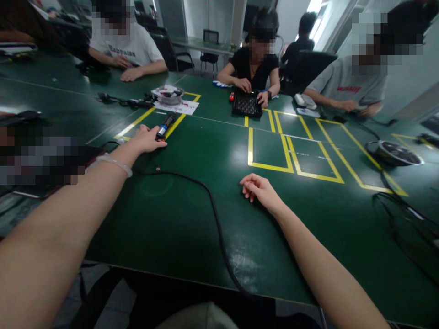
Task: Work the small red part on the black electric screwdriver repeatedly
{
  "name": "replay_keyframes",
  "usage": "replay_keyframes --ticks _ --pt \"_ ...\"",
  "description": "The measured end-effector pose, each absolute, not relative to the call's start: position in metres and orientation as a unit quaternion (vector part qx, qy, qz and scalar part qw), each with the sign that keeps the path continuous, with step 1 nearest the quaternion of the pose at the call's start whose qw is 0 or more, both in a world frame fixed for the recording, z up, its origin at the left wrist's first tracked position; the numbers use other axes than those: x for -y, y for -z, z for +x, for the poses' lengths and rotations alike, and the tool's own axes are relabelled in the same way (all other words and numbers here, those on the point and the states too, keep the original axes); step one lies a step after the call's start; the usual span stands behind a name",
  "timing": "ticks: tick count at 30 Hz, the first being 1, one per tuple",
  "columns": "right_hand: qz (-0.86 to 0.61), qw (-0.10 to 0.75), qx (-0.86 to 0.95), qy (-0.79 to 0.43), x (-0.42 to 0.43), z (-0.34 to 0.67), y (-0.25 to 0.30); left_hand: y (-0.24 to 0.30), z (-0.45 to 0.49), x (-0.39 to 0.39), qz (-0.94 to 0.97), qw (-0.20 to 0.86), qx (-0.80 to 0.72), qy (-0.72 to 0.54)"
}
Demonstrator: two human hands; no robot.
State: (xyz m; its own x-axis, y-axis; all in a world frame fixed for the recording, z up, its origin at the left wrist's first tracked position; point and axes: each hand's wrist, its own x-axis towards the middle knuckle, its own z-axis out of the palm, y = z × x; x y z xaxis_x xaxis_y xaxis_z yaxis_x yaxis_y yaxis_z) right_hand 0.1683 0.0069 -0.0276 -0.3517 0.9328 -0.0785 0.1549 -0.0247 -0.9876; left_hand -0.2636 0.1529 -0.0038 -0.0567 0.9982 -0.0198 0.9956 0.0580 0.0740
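Note:
My left hand reaches far out over the green table and closes round the near end of a black tool with blue and red parts, which lies on a yellow tape line. A clear bracelet sits on that wrist. My right hand rests on the table nearer to me, fingers loosely curled with nothing in them. A black cable runs from near my left hand toward the table's near edge.
Yellow tape rectangles mark the table. A metal bowl on papers stands beyond the tool. Other people sit around; one has both hands on a black tray. A round dish and cables lie at right.

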Motion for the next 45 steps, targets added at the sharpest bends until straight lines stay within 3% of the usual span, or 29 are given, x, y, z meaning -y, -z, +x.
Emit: replay_keyframes --ticks 24,29,36,45 --pt "-0.446 0.347 0.610 -0.556 -0.008 0.165 0.029 -0.001 -0.233 -0.106 0.655 -0.036 -0.754 -0.029" --pt "-0.455 0.343 0.619 -0.540 -0.009 0.164 0.029 0.000 -0.188 -0.076 0.659 -0.023 -0.751 -0.030" --pt "-0.453 0.399 0.689 -0.401 0.000 0.157 0.022 -0.009 -0.099 -0.011 0.747 -0.044 -0.663 0.014" --pt "-0.429 0.325 0.757 -0.371 0.018 0.139 0.016 -0.011 -0.030 0.032 0.819 -0.020 -0.573 0.007"
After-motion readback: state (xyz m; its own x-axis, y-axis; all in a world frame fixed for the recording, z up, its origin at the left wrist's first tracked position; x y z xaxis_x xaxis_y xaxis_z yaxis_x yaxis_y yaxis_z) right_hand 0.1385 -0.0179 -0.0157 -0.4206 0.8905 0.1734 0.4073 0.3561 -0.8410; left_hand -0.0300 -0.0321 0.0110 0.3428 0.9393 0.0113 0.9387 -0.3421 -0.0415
